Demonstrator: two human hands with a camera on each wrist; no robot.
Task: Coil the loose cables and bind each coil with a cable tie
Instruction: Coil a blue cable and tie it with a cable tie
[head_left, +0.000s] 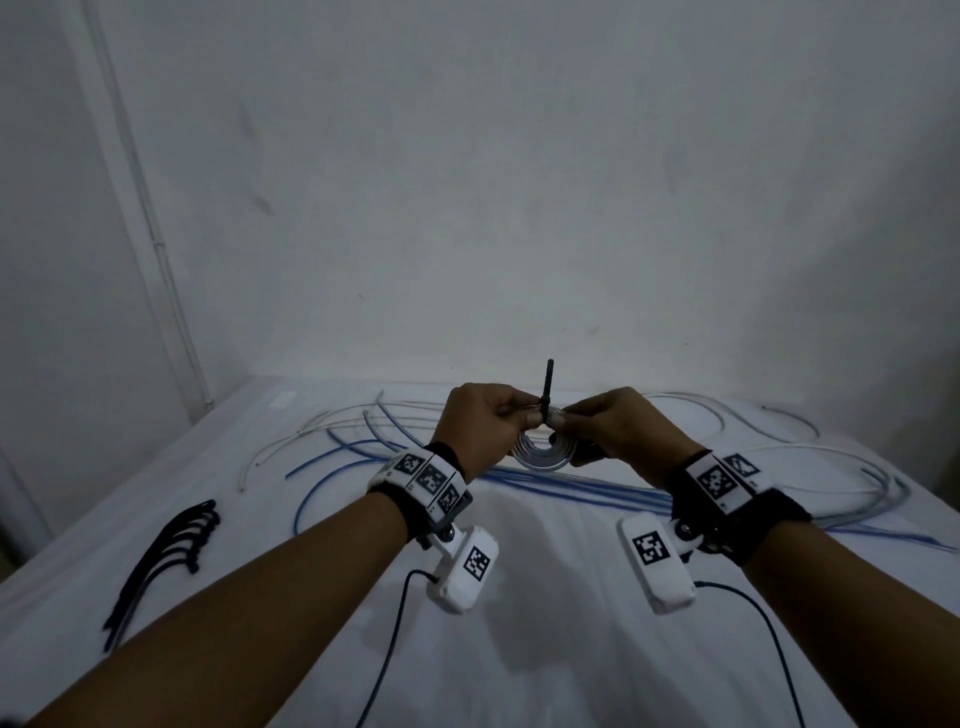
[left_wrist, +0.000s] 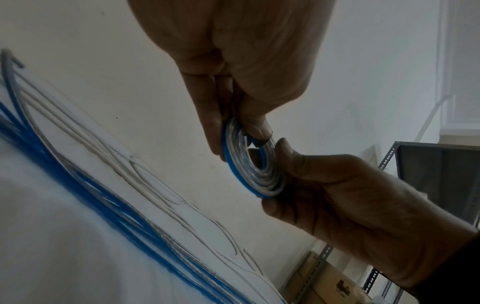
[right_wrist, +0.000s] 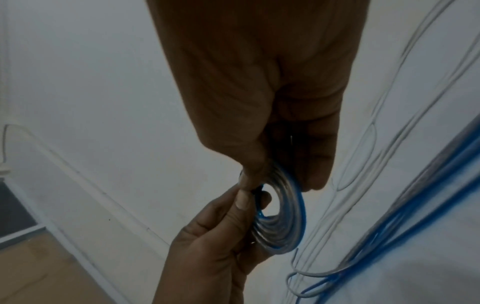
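Observation:
Both hands hold a small flat coil of clear and blue cable up above the white table. A black cable tie stands upright from the coil's top, between the two hands. My left hand pinches the coil's left top, thumb beside the tie. My right hand grips its right side. In the left wrist view the coil sits between the left hand's fingers and the right hand. The right wrist view shows the coil edge-on; the tie's loop is mostly hidden.
A bunch of spare black cable ties lies at the table's left. Loose blue cables, white cables and clear cables sprawl across the far half. A wall stands right behind. A metal shelf is off to the right.

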